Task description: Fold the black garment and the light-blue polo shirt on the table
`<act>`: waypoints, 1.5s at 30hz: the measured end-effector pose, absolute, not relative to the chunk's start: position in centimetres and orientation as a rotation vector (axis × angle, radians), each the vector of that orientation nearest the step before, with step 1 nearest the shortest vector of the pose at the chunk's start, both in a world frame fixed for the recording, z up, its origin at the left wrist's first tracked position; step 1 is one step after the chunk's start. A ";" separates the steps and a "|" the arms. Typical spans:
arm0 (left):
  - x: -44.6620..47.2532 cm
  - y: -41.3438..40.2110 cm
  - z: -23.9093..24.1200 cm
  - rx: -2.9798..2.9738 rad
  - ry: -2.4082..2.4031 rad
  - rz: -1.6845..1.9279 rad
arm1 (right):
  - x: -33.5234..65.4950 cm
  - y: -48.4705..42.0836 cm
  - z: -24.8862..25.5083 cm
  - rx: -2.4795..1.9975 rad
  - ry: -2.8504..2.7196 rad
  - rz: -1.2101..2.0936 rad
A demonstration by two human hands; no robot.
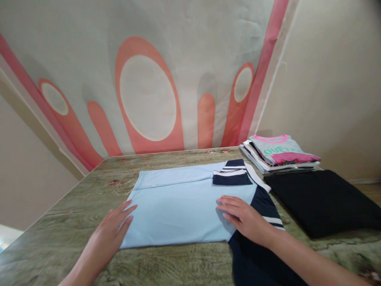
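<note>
A light blue shirt (pixel 178 214) with navy, white-striped sleeves lies flat, its collar toward the right. Its far side is folded inward, and that sleeve (pixel 232 180) is doubled back on top. The near sleeve (pixel 253 258) spreads toward me, partly hidden beneath my right forearm. At the hem on the left is my left hand (pixel 114 226), fingers stretched out and nothing in them. My right hand (pixel 241 218) hovers over or rests on the shirt near the near shoulder, its fingers extended; whether it touches the cloth I cannot tell.
A stack of folded clothes (pixel 279 153), topped by a grey and pink shirt, sits at the table's back right. In front of it lies a folded black garment (pixel 321 202). The wood-patterned table (pixel 80 202) meets a wall with a printed hanging (pixel 190 71).
</note>
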State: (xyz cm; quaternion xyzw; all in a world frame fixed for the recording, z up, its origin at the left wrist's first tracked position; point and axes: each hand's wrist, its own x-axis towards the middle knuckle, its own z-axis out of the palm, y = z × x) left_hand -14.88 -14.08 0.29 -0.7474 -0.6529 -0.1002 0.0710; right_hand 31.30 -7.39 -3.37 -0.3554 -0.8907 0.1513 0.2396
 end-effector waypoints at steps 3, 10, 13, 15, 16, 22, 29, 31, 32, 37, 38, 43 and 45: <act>-10.9 -12.7 1.0 -2.476 -1.782 -0.430 | 32.0 -6.7 -3.9 -1.023 -2.384 0.327; -2.0 -10.2 2.2 -2.772 -1.500 -0.514 | 31.6 -8.1 -1.9 -0.865 -2.521 0.426; 1.5 -10.0 1.7 -2.940 -1.333 -0.431 | 30.7 -9.1 -0.5 -0.689 -2.556 0.533; 3.0 -10.0 1.1 -3.050 -1.277 -0.305 | 30.4 -9.3 -0.2 -0.585 -2.542 0.611; 3.4 -10.1 0.8 -3.091 -1.275 -0.245 | 30.3 -9.3 -0.2 -0.554 -2.516 0.641; 3.7 -10.5 0.2 -3.194 -1.348 -0.115 | 31.2 -8.1 -1.4 -0.715 -2.351 0.559; 3.8 -10.6 0.9 -3.223 -1.356 -0.134 | 30.6 -9.9 0.4 -0.700 -2.532 0.731; 3.8 -10.6 1.0 -3.228 -1.345 -0.142 | 30.5 -9.9 0.3 -0.710 -2.525 0.709; 3.8 -10.6 1.0 -3.228 -1.341 -0.146 | 30.6 -9.7 0.1 -0.731 -2.511 0.674; 3.7 -10.4 1.3 -3.246 -1.361 -0.138 | 31.9 -7.5 -1.8 -0.917 -2.367 0.391; 3.6 -10.4 1.4 -3.262 -1.367 -0.137 | 32.1 -7.2 -2.1 -0.928 -2.357 0.369; 3.4 -10.4 1.3 -3.330 -1.424 -0.378 | 32.2 -7.3 -1.8 -0.850 -2.420 0.507; 3.2 -10.3 0.9 -3.287 -1.453 -0.573 | 32.0 -7.5 -1.6 -0.848 -2.412 0.497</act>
